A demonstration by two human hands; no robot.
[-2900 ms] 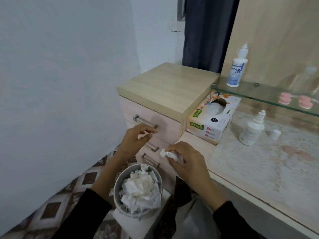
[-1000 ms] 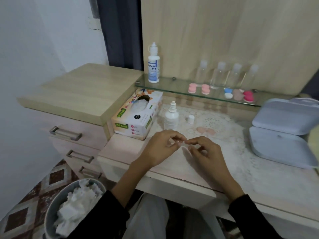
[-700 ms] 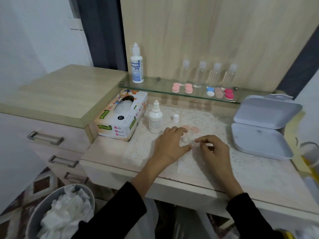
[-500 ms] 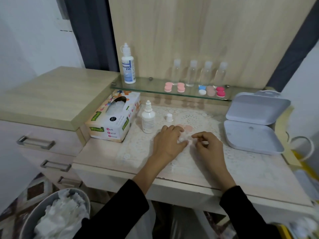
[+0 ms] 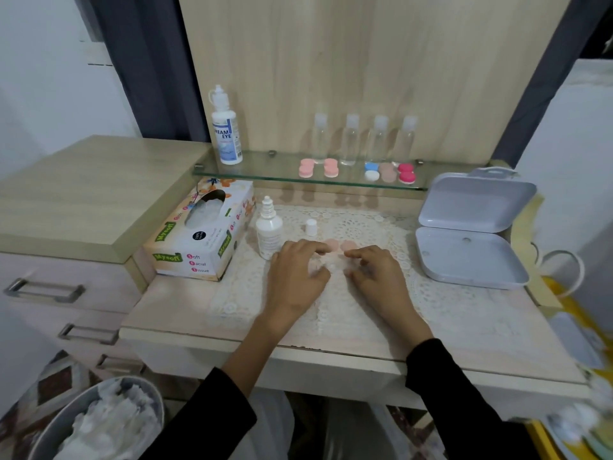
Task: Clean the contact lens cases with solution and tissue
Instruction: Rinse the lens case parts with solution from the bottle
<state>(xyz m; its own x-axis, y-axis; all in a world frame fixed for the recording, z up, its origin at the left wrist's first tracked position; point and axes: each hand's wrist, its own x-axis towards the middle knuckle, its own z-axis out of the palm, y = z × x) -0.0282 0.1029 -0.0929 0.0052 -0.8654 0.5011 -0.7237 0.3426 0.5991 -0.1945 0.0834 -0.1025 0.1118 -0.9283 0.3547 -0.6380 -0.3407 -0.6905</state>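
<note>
Low left, a waste bin (image 5: 99, 423) of crumpled tissue; then the tissue box (image 5: 199, 234) and the solution bottle (image 5: 268, 230). Left hand (image 5: 295, 277) and right hand (image 5: 378, 277) curl on the lace mat (image 5: 365, 224), fingertips partly hiding the peach lens case (image 5: 338, 244); I cannot tell whether either grips anything. Far right, a grey hinged box (image 5: 471, 234) lies open.

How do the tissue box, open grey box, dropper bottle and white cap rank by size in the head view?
1. open grey box and tissue box, about alike
2. dropper bottle
3. white cap
</note>
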